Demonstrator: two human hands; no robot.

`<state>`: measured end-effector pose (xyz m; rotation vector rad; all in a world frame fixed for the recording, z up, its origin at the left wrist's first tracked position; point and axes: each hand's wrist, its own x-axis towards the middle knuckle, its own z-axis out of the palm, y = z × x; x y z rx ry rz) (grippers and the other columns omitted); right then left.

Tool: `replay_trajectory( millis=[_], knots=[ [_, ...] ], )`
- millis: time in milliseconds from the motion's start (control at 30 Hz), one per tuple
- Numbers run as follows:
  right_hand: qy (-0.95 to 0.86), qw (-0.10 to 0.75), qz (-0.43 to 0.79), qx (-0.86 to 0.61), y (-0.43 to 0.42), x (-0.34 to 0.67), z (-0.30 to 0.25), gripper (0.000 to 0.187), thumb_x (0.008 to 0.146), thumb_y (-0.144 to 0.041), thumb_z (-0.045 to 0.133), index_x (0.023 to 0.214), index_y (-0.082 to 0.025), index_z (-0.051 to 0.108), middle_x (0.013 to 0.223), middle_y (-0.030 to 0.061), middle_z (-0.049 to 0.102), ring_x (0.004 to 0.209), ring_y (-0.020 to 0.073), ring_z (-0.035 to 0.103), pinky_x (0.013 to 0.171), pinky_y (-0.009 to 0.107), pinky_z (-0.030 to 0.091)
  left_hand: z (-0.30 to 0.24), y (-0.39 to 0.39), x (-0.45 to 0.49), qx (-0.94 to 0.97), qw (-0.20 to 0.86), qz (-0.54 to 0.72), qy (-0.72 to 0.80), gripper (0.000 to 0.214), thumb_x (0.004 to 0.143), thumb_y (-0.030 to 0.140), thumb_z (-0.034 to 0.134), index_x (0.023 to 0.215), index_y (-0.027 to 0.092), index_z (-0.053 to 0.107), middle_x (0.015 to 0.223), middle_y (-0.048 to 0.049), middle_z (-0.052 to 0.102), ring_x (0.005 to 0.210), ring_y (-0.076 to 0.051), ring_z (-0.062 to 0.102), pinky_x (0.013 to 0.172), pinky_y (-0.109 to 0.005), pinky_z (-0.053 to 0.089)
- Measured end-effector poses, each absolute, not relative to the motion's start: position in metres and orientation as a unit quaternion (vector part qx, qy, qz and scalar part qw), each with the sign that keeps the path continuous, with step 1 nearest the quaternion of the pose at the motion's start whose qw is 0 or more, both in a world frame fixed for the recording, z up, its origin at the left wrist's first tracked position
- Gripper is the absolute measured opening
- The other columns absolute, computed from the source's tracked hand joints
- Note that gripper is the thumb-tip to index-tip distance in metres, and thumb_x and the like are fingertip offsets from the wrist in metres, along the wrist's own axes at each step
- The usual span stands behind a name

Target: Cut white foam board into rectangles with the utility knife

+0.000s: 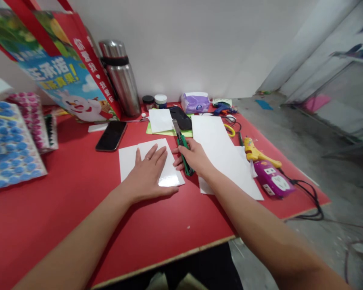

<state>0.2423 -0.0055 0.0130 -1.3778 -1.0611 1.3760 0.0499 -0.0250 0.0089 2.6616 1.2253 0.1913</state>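
My left hand [149, 173] lies flat with fingers spread on a white square board [128, 161], which has a glossy patch near its lower right. In my right hand [195, 157] is a green utility knife [184, 155], its blade extended and pointing away from me. The knife hangs over or beside the board's right edge; whether it touches the board I cannot tell. Just right of that hand lies a larger white sheet [220, 149]. A smaller white piece [161, 120] rests on green paper behind the board.
A black phone [111, 136] lies left of the board. Behind stand a steel thermos [122, 80], a colourful bag [69, 80] and two small jars [154, 101]. Rightward are a yellow glue gun [258, 153], a purple power strip [272, 179] and black cords near the red table's [175, 229] edge.
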Motion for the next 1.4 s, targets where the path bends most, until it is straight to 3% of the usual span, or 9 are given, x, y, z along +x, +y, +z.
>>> replay_trajectory(
  millis=[100, 200, 300, 400, 533, 700, 867, 1000, 1400],
  knots=[
    [-0.429, 0.443, 0.556, -0.557, -0.005, 0.242, 0.013, 0.015, 0.093, -0.017, 0.051, 0.103, -0.021, 0.042, 0.096, 0.0048, 0.071, 0.050, 0.0122, 0.066, 0.040, 0.027, 0.057, 0.009, -0.016, 0.047, 0.891, 0.123, 0.081, 0.430, 0.073, 0.095, 0.068, 0.039, 0.151, 0.021, 0.042, 0.163, -0.0121, 0.035, 0.152, -0.036, 0.023, 0.120, -0.068, 0.001],
    [-0.432, 0.438, 0.553, -0.561, -0.005, 0.241, 0.013, 0.012, 0.094, -0.017, 0.048, 0.104, -0.020, 0.041, 0.097, 0.0058, 0.071, 0.049, 0.0128, 0.066, 0.040, 0.028, 0.057, 0.005, -0.008, 0.044, 0.864, 0.118, 0.098, 0.479, 0.049, 0.104, 0.049, 0.031, 0.139, 0.027, 0.057, 0.162, -0.0097, 0.036, 0.153, -0.035, 0.023, 0.120, -0.065, 0.011],
    [-0.454, 0.425, 0.536, -0.571, -0.007, 0.242, 0.017, 0.020, 0.095, -0.019, 0.046, 0.114, -0.020, 0.041, 0.100, 0.0071, 0.070, 0.050, 0.0134, 0.067, 0.042, 0.028, 0.057, 0.001, -0.004, 0.044, 0.862, 0.088, 0.100, 0.489, 0.044, 0.103, 0.045, 0.037, 0.138, 0.027, 0.058, 0.163, -0.0128, 0.031, 0.154, -0.038, 0.017, 0.119, -0.062, 0.020],
    [-0.523, 0.396, 0.474, -0.587, -0.012, 0.248, 0.032, 0.044, 0.096, -0.021, 0.046, 0.138, -0.024, 0.034, 0.100, 0.0064, 0.071, 0.051, 0.0136, 0.067, 0.046, 0.026, 0.057, 0.001, -0.003, 0.045, 0.870, 0.052, 0.077, 0.484, 0.049, 0.102, 0.047, 0.040, 0.141, 0.021, 0.053, 0.161, -0.0179, 0.034, 0.151, -0.039, 0.024, 0.120, -0.063, 0.019],
    [-0.622, 0.242, 0.418, -0.616, -0.022, 0.254, 0.064, 0.064, 0.094, -0.019, 0.046, 0.154, -0.027, 0.024, 0.084, 0.0030, 0.072, 0.044, 0.0150, 0.063, 0.044, 0.025, 0.052, 0.006, -0.002, 0.047, 0.868, 0.013, 0.053, 0.493, 0.060, 0.099, 0.047, 0.044, 0.146, 0.011, 0.044, 0.159, -0.0217, 0.038, 0.147, -0.040, 0.032, 0.119, -0.066, 0.019],
    [-0.683, 0.096, 0.379, -0.617, -0.022, 0.244, 0.084, 0.057, 0.094, -0.018, 0.043, 0.150, -0.025, 0.035, 0.078, 0.0043, 0.071, 0.044, 0.0174, 0.061, 0.041, 0.026, 0.048, 0.015, 0.003, 0.054, 0.874, -0.004, 0.042, 0.485, 0.052, 0.098, 0.046, 0.046, 0.133, 0.009, 0.055, 0.146, -0.0230, 0.051, 0.135, -0.041, 0.047, 0.112, -0.064, 0.032],
    [-0.702, 0.070, 0.365, -0.608, -0.012, 0.231, 0.075, 0.050, 0.091, -0.017, 0.043, 0.141, -0.020, 0.043, 0.077, 0.0049, 0.069, 0.046, 0.0177, 0.063, 0.042, 0.025, 0.048, 0.010, 0.005, 0.071, 0.862, -0.059, 0.052, 0.501, 0.038, 0.100, 0.022, 0.036, 0.122, 0.003, 0.061, 0.125, -0.0246, 0.062, 0.126, -0.038, 0.055, 0.111, -0.054, 0.036],
    [-0.704, 0.059, 0.356, -0.612, -0.008, 0.226, 0.070, 0.040, 0.090, -0.016, 0.044, 0.130, -0.017, 0.049, 0.081, 0.0068, 0.070, 0.045, 0.0159, 0.062, 0.042, 0.025, 0.048, -0.001, 0.005, 0.079, 0.865, -0.059, 0.071, 0.494, 0.040, 0.093, 0.009, 0.039, 0.127, -0.001, 0.059, 0.138, -0.0284, 0.055, 0.136, -0.035, 0.048, 0.111, -0.047, 0.037],
    [-0.757, -0.006, 0.274, -0.593, -0.006, 0.213, 0.082, 0.025, 0.093, -0.015, 0.042, 0.115, -0.013, 0.055, 0.090, 0.0130, 0.074, 0.047, 0.0150, 0.063, 0.051, 0.025, 0.049, -0.001, 0.005, 0.075, 0.871, -0.061, 0.115, 0.474, 0.033, 0.094, 0.013, 0.039, 0.118, 0.007, 0.061, 0.121, -0.0214, 0.063, 0.119, -0.031, 0.057, 0.102, -0.043, 0.045]
  ],
)
